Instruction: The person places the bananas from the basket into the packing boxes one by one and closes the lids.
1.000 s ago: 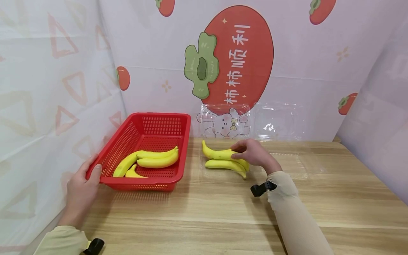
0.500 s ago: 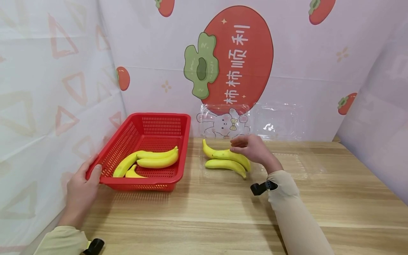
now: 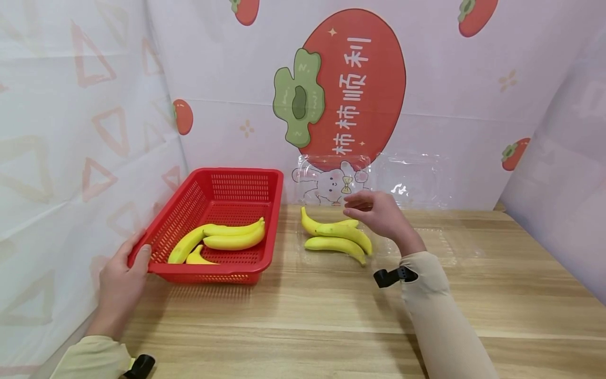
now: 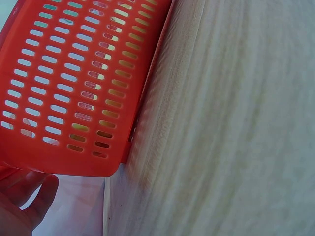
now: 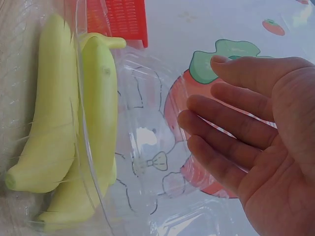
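My left hand (image 3: 122,279) holds the near left corner of a red plastic basket (image 3: 275,226), thumb over the rim. Several yellow bananas (image 3: 234,241) lie inside that basket. Above the left one of two clear plastic clamshell boxes (image 3: 303,181), my right hand (image 3: 382,215) hovers with nothing in it. In the right wrist view its fingers (image 5: 231,118) are loosely extended, apart from the fruit. That box holds a front banana (image 3: 333,244), another banana (image 3: 350,232) resting across a rear banana (image 3: 309,223). Its lid stands raised behind them.
The second clear box, its lid (image 3: 414,181) raised too, sits beside the first on the right. A wooden tabletop (image 3: 303,326) spreads in front. Printed cloth walls (image 3: 227,63) enclose the back and sides.
My right hand has let go of the upper banana and risen up and slightly right, uncovering the rear banana's far end. The left hand and basket have stayed put.
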Demonstrator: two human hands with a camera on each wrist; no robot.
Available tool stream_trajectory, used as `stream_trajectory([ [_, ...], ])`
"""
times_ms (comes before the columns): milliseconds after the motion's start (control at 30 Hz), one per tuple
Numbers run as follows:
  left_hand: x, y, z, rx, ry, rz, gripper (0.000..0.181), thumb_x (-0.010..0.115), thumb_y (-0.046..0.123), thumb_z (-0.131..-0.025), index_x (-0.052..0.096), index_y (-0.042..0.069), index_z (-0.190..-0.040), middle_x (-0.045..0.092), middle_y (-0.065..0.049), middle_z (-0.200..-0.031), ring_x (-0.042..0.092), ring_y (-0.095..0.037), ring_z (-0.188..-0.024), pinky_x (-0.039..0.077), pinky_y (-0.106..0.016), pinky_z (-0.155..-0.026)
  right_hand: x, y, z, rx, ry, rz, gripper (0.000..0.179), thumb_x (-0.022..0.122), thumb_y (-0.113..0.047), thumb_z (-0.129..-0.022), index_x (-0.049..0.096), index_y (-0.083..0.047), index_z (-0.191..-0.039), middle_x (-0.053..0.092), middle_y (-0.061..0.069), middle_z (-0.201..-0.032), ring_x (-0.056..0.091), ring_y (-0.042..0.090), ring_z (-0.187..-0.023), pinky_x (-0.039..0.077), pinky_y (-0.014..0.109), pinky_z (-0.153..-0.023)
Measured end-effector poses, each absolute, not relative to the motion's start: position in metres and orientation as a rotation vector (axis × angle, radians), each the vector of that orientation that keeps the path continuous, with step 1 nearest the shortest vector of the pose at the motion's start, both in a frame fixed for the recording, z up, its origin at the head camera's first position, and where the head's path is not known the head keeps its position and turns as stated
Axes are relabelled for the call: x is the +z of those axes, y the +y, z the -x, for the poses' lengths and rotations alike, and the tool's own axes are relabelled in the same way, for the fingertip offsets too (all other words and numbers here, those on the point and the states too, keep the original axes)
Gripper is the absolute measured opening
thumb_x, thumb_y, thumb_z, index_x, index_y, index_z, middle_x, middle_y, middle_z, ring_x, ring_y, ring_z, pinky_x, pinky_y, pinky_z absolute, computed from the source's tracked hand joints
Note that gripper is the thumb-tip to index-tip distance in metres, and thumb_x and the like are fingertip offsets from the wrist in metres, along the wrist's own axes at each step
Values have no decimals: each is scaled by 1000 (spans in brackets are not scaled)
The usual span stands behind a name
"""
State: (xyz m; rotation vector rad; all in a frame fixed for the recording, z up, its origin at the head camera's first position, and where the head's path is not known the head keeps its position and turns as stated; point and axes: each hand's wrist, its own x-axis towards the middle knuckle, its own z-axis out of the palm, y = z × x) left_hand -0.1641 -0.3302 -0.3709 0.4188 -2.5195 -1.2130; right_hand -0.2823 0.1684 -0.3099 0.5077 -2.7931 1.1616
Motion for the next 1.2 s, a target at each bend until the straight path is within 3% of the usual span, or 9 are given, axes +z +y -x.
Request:
stream_trajectory([
  [833, -371, -331, 165, -1223, -2518, -421, 62, 38, 42, -112, 29, 23, -169, 39, -25, -168, 48, -46, -143, 41, -68, -113, -318, 167, 287, 1186, -2796, -550, 35, 75, -25, -99, 75, -8, -131, 79, 12, -121, 75, 31, -111, 62, 47, -100],
  [1200, -372, -333, 165, -1225, -2527, -406, 61, 38, 44, -112, 28, 26, -170, 39, -24, -168, 48, -44, -143, 44, -60, -115, -321, 156, 286, 1164, -2822, -576, 35, 76, -27, -98, 76, -13, -131, 80, 8, -119, 74, 27, -110, 61, 46, -101],
])
